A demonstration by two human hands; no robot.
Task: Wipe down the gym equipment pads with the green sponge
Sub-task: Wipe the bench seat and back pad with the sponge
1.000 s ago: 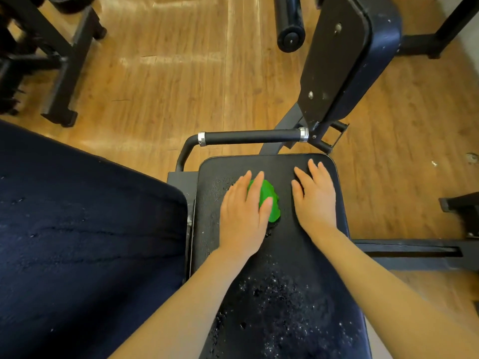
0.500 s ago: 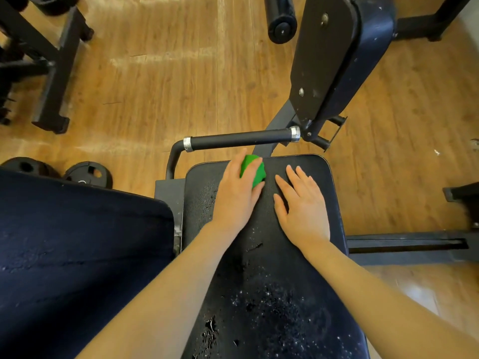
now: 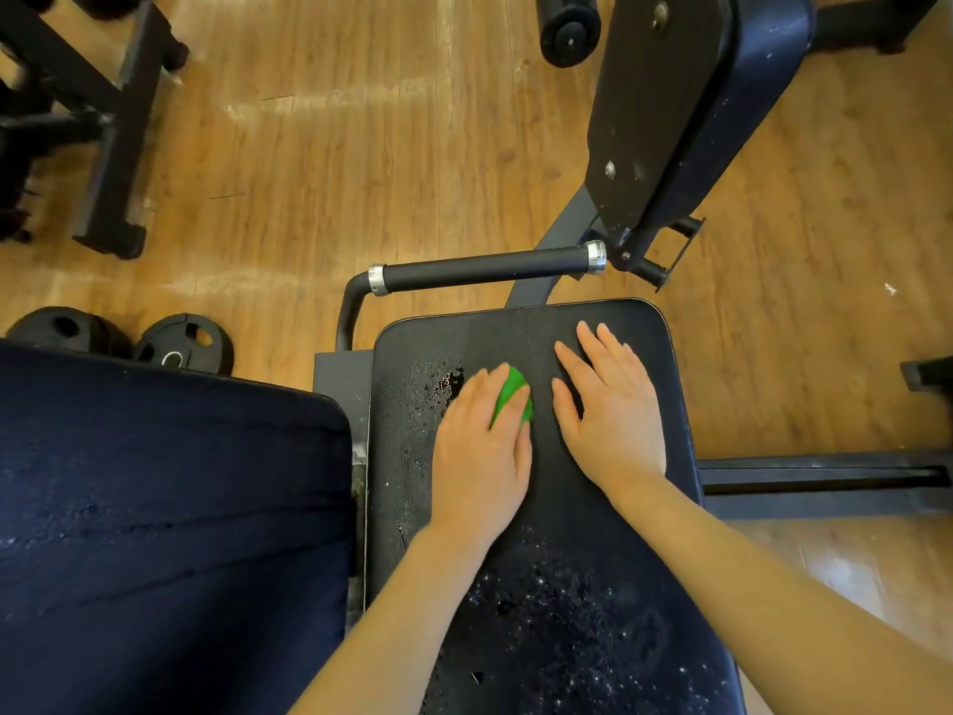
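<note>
Green sponge [image 3: 511, 399] under flat left hand [image 3: 482, 456]; right hand [image 3: 608, 420] splayed, empty, on wet pad [image 3: 639, 534]. Risk: palm skids, sponge squirts out.

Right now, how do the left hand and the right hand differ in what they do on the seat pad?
The left hand presses the green sponge; the right hand holds nothing. The left hand lies near the wet droplets, the right hand on a drier part. Both lie flat, fingers straight, on the seat pad.
</note>
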